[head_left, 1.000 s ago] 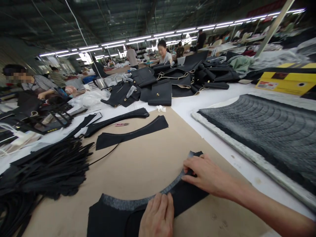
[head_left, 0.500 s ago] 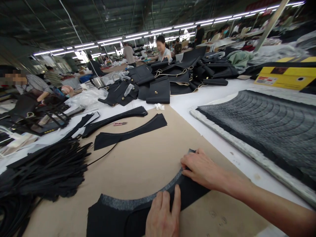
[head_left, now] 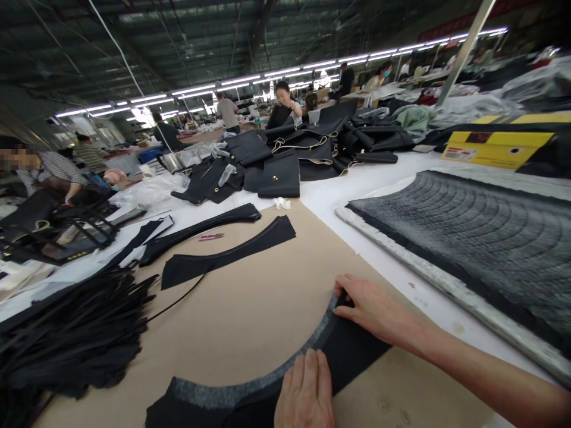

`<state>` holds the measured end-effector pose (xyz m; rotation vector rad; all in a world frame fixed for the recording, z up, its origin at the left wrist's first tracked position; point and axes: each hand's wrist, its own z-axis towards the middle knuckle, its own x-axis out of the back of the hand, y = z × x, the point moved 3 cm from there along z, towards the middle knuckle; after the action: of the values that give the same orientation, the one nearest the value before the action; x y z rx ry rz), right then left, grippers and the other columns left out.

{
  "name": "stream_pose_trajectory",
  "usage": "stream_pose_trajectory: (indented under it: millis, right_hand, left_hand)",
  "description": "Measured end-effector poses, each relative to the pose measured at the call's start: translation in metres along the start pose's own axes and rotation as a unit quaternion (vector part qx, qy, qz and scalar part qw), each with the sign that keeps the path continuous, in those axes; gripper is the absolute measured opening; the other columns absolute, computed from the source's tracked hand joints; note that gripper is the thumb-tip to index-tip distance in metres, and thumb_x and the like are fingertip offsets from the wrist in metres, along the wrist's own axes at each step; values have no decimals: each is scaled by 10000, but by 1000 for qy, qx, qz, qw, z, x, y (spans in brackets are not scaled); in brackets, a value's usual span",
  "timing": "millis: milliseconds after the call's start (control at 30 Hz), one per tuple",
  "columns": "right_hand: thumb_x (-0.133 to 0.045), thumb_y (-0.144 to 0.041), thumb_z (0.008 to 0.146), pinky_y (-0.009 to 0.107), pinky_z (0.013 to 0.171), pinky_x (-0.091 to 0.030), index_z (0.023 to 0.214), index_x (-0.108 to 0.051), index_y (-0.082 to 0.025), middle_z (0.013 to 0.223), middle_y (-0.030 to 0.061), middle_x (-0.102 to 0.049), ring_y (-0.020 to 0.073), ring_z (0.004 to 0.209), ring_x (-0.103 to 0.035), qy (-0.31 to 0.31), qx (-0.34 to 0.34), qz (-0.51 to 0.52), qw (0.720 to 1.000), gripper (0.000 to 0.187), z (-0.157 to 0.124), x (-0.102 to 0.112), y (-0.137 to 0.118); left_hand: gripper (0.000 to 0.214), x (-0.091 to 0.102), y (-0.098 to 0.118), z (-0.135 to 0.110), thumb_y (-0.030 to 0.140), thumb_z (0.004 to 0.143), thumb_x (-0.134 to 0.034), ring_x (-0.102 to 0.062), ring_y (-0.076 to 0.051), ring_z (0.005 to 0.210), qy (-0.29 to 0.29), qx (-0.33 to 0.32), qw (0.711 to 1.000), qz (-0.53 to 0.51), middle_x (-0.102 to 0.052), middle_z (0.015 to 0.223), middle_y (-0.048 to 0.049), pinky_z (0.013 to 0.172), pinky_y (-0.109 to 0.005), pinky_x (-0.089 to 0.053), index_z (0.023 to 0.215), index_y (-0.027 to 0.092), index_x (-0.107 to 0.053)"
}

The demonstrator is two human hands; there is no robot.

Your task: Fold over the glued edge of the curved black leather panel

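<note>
A curved black fabric piece with a grey inner edge lies on the brown paper sheet in front of me. My right hand presses its far end, fingers curled over the tip of the piece. My left hand lies flat on the middle of the piece, fingers stretched out together along the grey edge. Neither hand lifts the fabric off the sheet.
Two more curved black pieces lie farther up the sheet by a small pink clipper. A heap of black strips fills the left. A grey quilted mat lies right. Black bags pile behind; people work at far tables.
My view dropped a little and shifted. My right hand slid slightly right along the piece's end; my left hand moved right and its fingers closed together flat.
</note>
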<state>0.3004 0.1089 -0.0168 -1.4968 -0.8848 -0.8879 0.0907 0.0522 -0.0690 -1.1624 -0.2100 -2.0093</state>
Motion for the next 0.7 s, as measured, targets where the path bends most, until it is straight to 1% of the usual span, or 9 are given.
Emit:
stream_pose_trajectory:
  millis: [100, 233, 367, 467, 567, 700]
  right_hand:
    - [-563, -89, 772, 256, 658, -390, 870, -540, -206, 869, 10, -611, 165, 782, -580, 4, 0, 44, 999, 155, 2, 2, 6]
    - [-477, -32, 766, 255, 733, -404, 851, -550, -198, 904, 21, -617, 159, 822, -581, 9, 12, 80, 997, 201, 2, 4, 5]
    - [-459, -51, 768, 267, 745, -410, 866, -534, -198, 898, 26, -624, 170, 832, -586, 21, 12, 99, 995, 192, 0, 3, 4]
    - [-454, -84, 790, 280, 714, -416, 934, -510, -198, 873, 29, -627, 185, 817, -595, 33, 5, 103, 994, 192, -2, 2, 6]
    - [-455, -100, 801, 279, 679, -419, 957, -496, -202, 840, 23, -623, 188, 787, -600, 36, 6, 103, 994, 191, -3, 1, 7]
    - [-455, -105, 819, 296, 725, -418, 942, -489, -198, 877, 39, -612, 198, 833, -585, 53, 12, 87, 995, 158, -4, 0, 7]
  left_hand:
    - [371, -3, 1, 0, 43, 786, -490, -614, -197, 928, 11, 4, 1000, 5, -661, 1029, -71, 766, -270, -520, 1100, 171, -640]
    - [379, -4, 0, 3, 42, 787, -479, -615, -179, 895, 15, 2, 1000, 7, -660, 1010, -58, 747, -249, -516, 1107, 174, -633]
    - [432, -6, 0, 4, 63, 791, -478, -611, -189, 887, 7, 2, 1000, 1, -656, 999, -62, 727, -264, -518, 1187, 182, -605]
    - [439, -6, 0, 4, 56, 792, -488, -606, -195, 898, 5, 4, 1000, -1, -656, 1017, -63, 737, -271, -513, 1195, 187, -602]
    - [464, -6, 0, 5, 50, 791, -497, -604, -190, 885, 9, 6, 1000, 3, -659, 1015, -55, 745, -275, -504, 1220, 203, -586]
    - [429, -5, 1, 7, 62, 798, -511, -599, -195, 875, 15, 11, 1000, 6, -659, 995, -56, 740, -281, -495, 1194, 203, -600]
